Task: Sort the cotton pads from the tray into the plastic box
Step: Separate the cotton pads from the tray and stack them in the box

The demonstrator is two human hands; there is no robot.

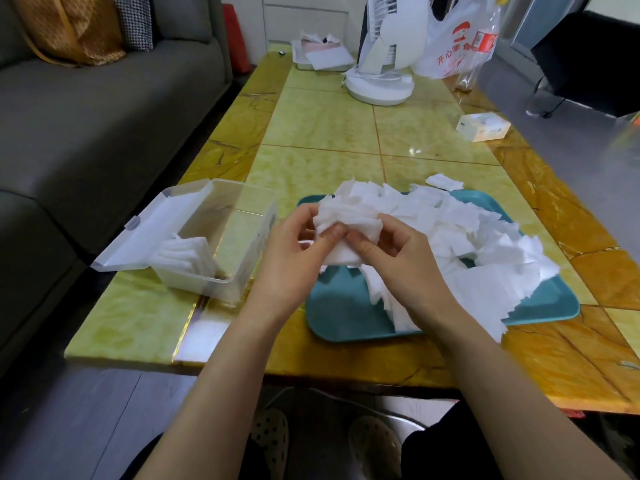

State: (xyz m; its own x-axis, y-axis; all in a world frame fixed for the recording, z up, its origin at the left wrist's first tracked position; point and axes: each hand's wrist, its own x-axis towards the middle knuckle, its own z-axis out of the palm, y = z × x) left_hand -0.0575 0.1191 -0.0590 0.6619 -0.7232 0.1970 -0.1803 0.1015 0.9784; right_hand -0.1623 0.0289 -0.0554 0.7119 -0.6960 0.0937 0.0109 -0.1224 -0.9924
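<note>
Bunch [343, 216] of pads pinched between left hand [294, 251] and right hand [398, 258] over tray [339, 317] left edge, fingers curled on it, likely squaring edges before boxing; box [242, 216] open just left, small stack [187, 254] inside; heap [485, 237] on tray right

we sit at a long table [322, 126] tiled in glossy yellow-green and amber stone, a grey sofa [86, 116] along its left with a gold cushion [69, 26] and a houndstooth cushion [135, 22]; a white fan [381, 64] stands at the far end, dark grey floor [86, 427] below us
</note>
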